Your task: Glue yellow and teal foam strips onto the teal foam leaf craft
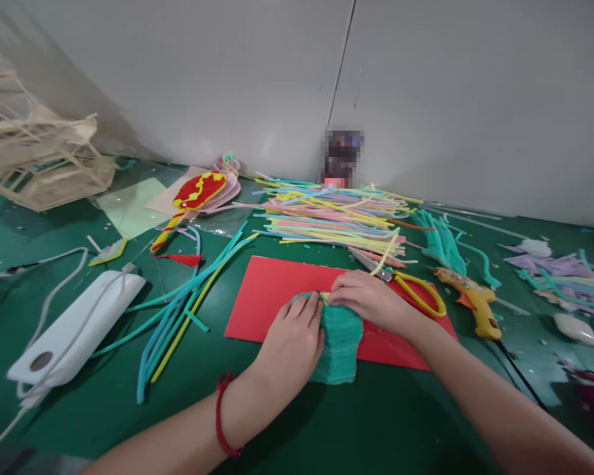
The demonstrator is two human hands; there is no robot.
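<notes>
A teal piece built of pipe cleaners laid side by side (340,343) lies partly over a red sheet (264,290). My left hand (297,336) rests on its left side, fingers bent together and gripping it near the upper edge. My right hand (359,295) is closed at the upper right edge, its fingertips close to the left ones. A short bit of yellow pipe cleaner (325,297) shows between the fingertips, and a pale yellow length (387,253) sticks up behind the right hand. Scissors with yellow handles (438,305) lie just beyond my right wrist.
A heap of coloured pipe cleaners (327,214) lies at the back. Loose blue and yellow strands (178,316) and a white power strip (79,330) are leftward, with a red-and-yellow fan (198,191) behind. A yellow glue gun (475,307) and teal strands (443,244) lie right.
</notes>
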